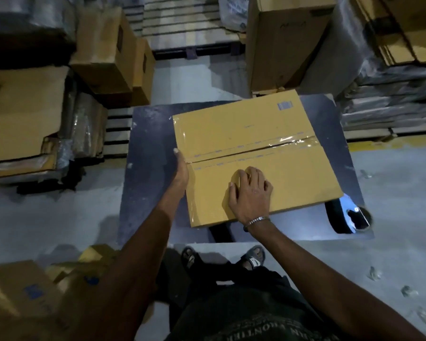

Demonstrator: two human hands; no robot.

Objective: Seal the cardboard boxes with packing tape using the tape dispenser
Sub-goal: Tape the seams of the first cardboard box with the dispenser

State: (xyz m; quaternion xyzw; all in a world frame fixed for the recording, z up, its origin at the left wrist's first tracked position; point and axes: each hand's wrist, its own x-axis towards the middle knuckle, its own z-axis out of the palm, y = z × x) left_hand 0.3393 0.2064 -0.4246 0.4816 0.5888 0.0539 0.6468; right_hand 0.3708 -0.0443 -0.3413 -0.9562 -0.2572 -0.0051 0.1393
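Observation:
A flat cardboard box (256, 134) lies on a dark table (148, 173), its two top flaps meeting in a centre seam. Clear packing tape (290, 141) runs shiny along that seam, and another glossy strip covers the box's left edge. My left hand (181, 172) lies against the box's left side at the end of the seam, thumb up at the top edge, fingers hidden down the side. My right hand (251, 190) rests on the near flap with bent fingers pressing down and holds nothing. A dark object with a shiny part (349, 217), apparently the tape dispenser, sits at the table's near right corner.
Stacked cardboard boxes (103, 52) and flattened sheets (22, 112) stand to the left. A tall box (280, 43) rises behind the table, and wrapped bundles (391, 104) are piled at the right. More boxes (22, 291) sit at the lower left. My sandalled feet (253, 257) stand under the near edge.

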